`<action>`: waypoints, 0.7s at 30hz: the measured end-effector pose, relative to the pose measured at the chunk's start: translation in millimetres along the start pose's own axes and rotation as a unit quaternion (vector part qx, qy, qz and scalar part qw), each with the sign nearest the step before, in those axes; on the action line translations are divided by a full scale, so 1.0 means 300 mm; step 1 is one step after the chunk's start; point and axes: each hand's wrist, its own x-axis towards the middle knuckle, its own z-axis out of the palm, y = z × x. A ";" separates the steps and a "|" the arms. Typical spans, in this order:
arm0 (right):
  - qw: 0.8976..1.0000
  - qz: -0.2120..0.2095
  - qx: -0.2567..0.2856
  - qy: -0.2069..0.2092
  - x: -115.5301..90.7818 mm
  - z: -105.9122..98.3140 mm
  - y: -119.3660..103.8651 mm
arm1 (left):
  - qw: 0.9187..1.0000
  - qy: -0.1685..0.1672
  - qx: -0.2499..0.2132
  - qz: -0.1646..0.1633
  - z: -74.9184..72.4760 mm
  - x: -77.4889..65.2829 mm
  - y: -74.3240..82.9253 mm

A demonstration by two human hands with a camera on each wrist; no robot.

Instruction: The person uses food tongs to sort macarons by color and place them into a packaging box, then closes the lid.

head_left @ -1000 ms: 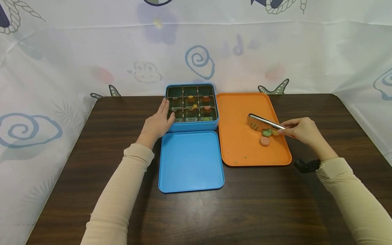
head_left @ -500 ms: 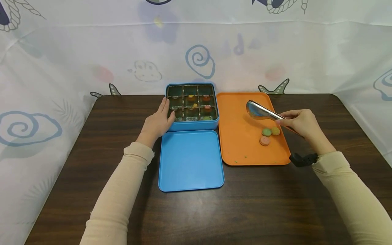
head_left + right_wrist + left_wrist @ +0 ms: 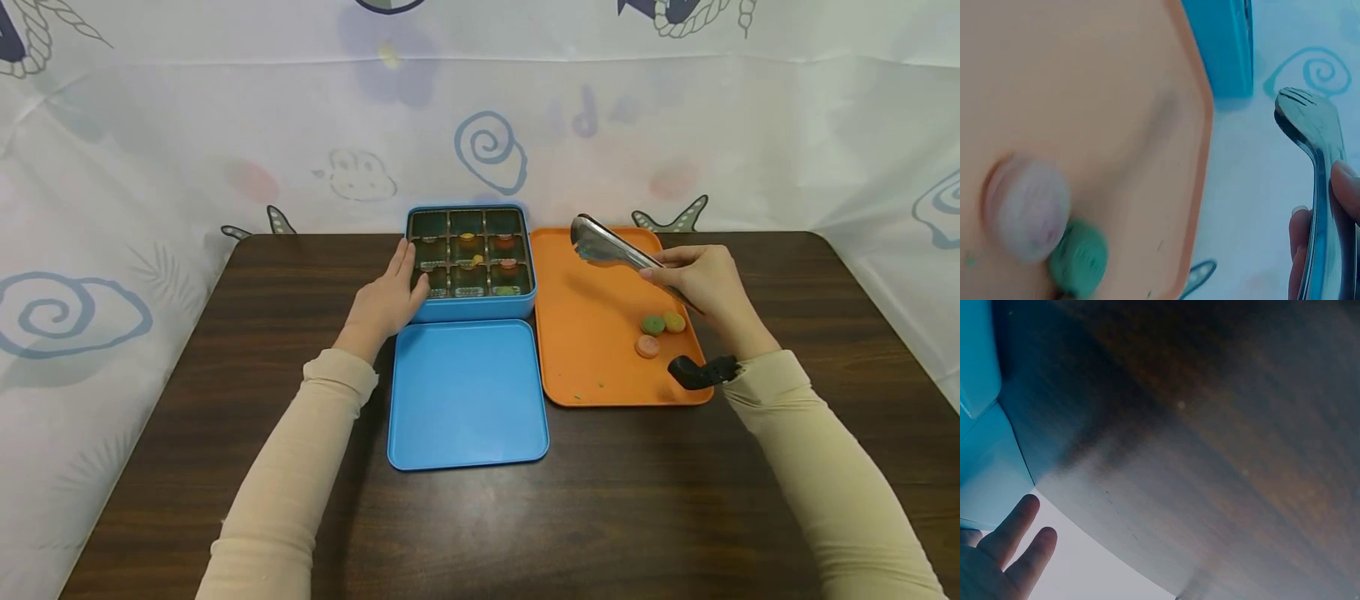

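Note:
In the head view, my left hand (image 3: pixel 384 300) rests with extended fingers against the left side of a blue box (image 3: pixel 474 310) with a nine-part insert. Some of its compartments hold small coloured pieces. My right hand (image 3: pixel 705 283) grips a pair of metal tongs (image 3: pixel 622 250), raised over the orange tray (image 3: pixel 592 367); whether anything sits between their tips is not clear. On that tray lie a green macaron-like round (image 3: pixel 652 325), a yellow one (image 3: pixel 674 322) and a pink one (image 3: pixel 647 346). The right wrist view shows the tongs (image 3: pixel 1322 181) between thumb and fingers.
A shallow blue tray or lid (image 3: pixel 468 396) lies in front of the box, left of the orange tray. All stand on a dark wooden table (image 3: pixel 480 533) backed by a printed cloth (image 3: pixel 300 108). Small green crumbs dot the orange tray.
My right hand has lifted the tongs off the orange tray and carried them left toward the box. The three rounds stay on the tray, and my left hand has not moved.

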 end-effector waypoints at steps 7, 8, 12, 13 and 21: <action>1.000 -0.014 -0.006 -0.022 0.016 0.061 -0.080 | 1.000 0.008 -0.004 -0.001 0.000 -0.006 0.005; 0.999 -0.019 -0.006 -0.028 0.017 0.070 -0.089 | 1.000 0.008 -0.005 -0.001 -0.001 -0.008 0.005; 0.999 -0.036 -0.003 -0.041 0.021 0.112 -0.117 | 1.000 0.008 -0.004 -0.002 0.001 -0.006 0.004; 0.998 -0.040 -0.006 -0.042 0.023 0.124 -0.121 | 1.000 0.007 -0.003 -0.002 0.002 -0.005 0.003; 0.997 -0.048 -0.010 -0.054 0.039 0.227 -0.160 | 1.000 0.008 0.004 -0.001 0.011 0.003 -0.003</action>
